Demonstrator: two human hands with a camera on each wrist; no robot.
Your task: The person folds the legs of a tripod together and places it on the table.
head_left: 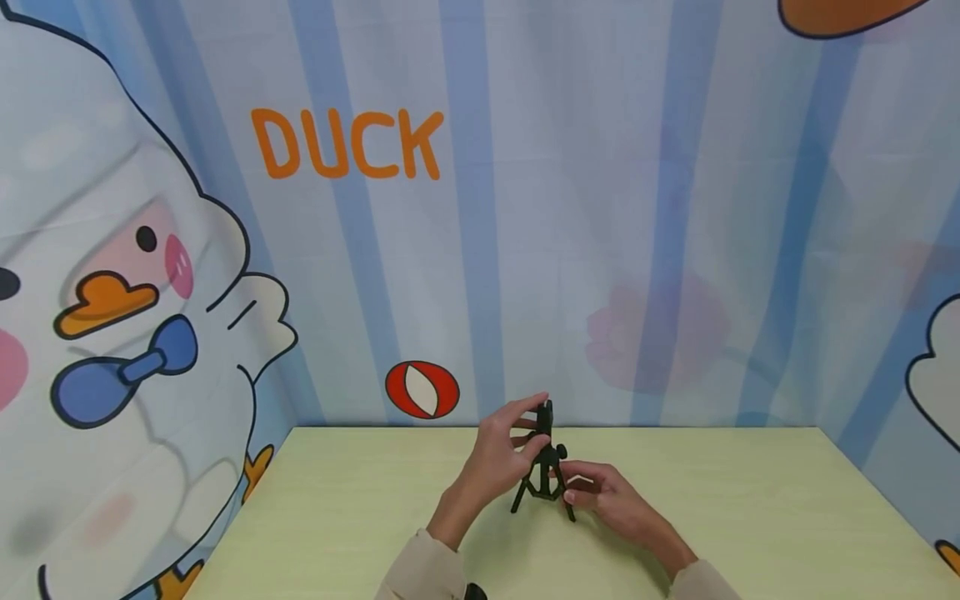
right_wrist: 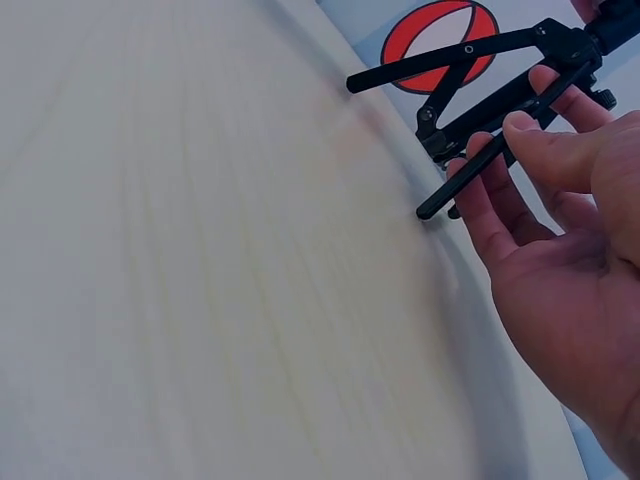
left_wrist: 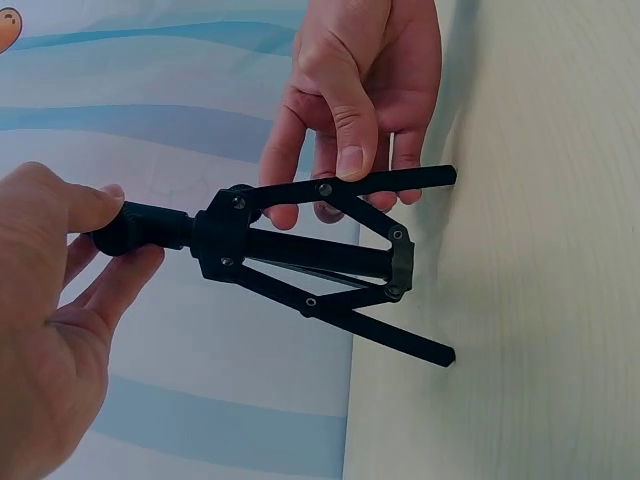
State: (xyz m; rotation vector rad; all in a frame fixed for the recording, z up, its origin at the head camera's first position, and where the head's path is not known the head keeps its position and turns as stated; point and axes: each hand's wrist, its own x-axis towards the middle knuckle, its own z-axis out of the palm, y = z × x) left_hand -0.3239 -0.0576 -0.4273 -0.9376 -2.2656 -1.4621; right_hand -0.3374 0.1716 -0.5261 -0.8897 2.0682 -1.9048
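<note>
A small black tripod (head_left: pixel 545 481) is held upright over the table, its legs partly spread and joined by hinged braces to a centre column. My left hand (head_left: pixel 497 450) grips its head at the top between thumb and fingers. Lower down, my right hand (head_left: pixel 609 498) pinches one leg between thumb and fingers. In the left wrist view the tripod (left_wrist: pixel 320 255) shows two legs apart, with the right thumb (left_wrist: pixel 350 150) lying on the upper one. From the right wrist view, the right fingers (right_wrist: pixel 485 215) sit behind the leg. A round knob (head_left: pixel 561 451) sticks out near the column's top.
The pale wooden table (head_left: pixel 337 508) stretches out to both sides of the hands. Behind it hangs a striped blue curtain (head_left: pixel 562 208) with printed ducks and a red ball figure (head_left: pixel 422 389). A small dark object (head_left: pixel 476 592) shows by the left sleeve at the bottom edge.
</note>
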